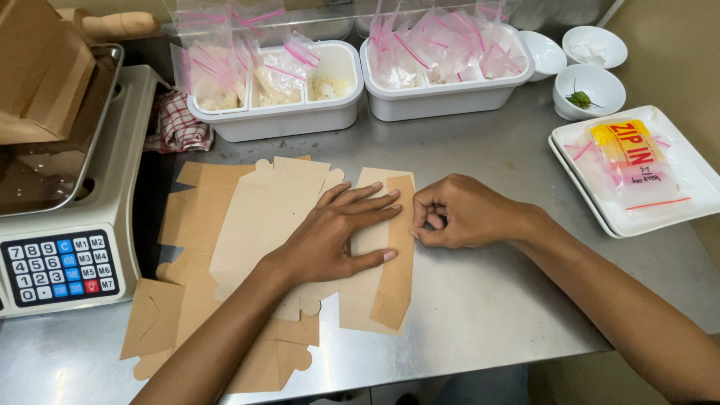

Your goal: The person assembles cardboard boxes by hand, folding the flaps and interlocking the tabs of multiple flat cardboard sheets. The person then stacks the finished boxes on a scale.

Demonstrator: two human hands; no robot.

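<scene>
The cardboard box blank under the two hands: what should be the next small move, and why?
Probably run the right hand along the folded side flap to press its crease. The left hand lies flat on the brown box blank on top of the pile and holds it still on the steel table, while the right hand pinches the flap's edge near its upper end, so the lower part looks unpressed.

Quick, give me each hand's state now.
Left hand: open, flat on the folded cardboard box blank.
Right hand: fingers curled, pinching the blank's edge.
</scene>
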